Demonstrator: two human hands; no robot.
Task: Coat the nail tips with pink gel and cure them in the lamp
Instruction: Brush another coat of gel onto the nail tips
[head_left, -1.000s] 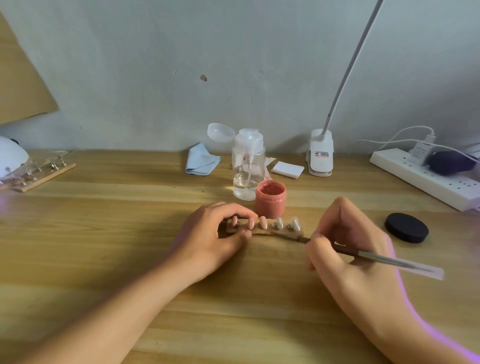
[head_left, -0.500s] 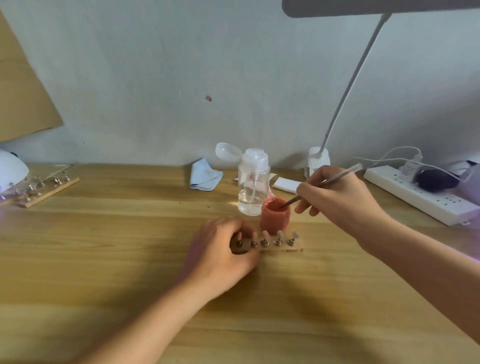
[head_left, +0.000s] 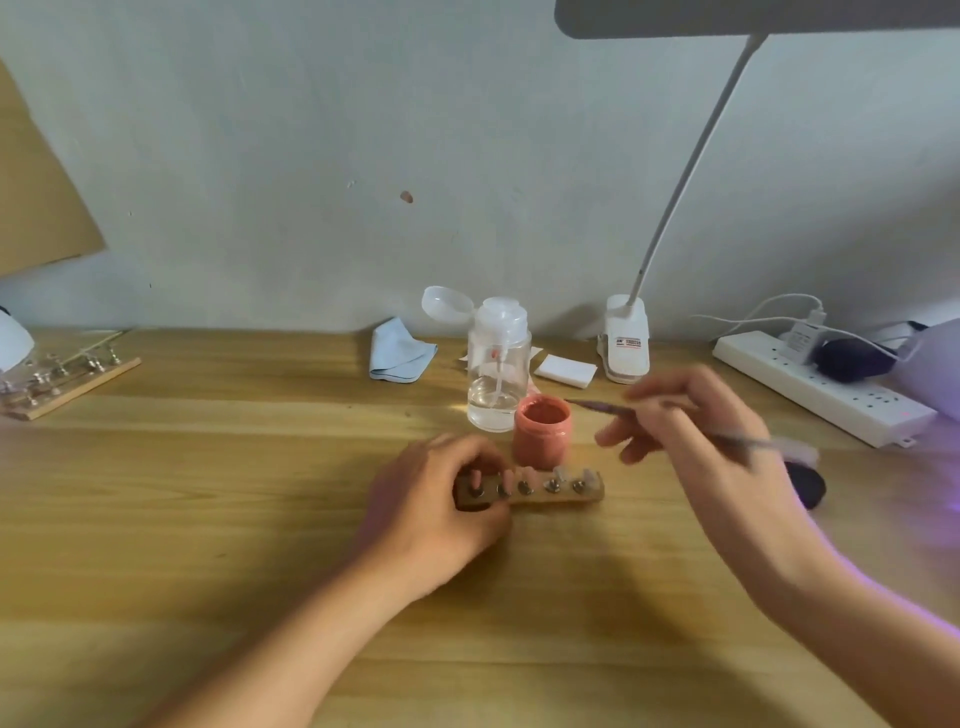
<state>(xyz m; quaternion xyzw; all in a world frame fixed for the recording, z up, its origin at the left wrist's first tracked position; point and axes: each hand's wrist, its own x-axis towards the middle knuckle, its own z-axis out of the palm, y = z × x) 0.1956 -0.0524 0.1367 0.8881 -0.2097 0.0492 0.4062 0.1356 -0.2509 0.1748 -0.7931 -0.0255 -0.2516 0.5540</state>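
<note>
Coating step: my left hand (head_left: 436, 499) grips tip holder (head_left: 566, 496), right hand (head_left: 696, 431) pinches brush (head_left: 605, 409) beside gel jar (head_left: 543, 431). Next, probably: steady brush onto clear tips (head_left: 560, 474), light stroke.

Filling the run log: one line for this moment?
left hand: grips nail-tip holder | right hand: holds brush, tip beside pink gel jar

Our right hand (head_left: 691, 431) and the brush (head_left: 597, 406) it pinches are smeared with blur, so we cannot tell whether the bristles carry gel, and the wrist hides part of a black lid (head_left: 811, 489). Our left hand (head_left: 431, 509) grips and covers the left end of the wooden holder (head_left: 566, 497), whose nail tips (head_left: 560, 474) are too small to judge. The desk lamp's head (head_left: 727, 18) is cut by the top edge, and a white domed object (head_left: 13, 343) by the left.
</note>
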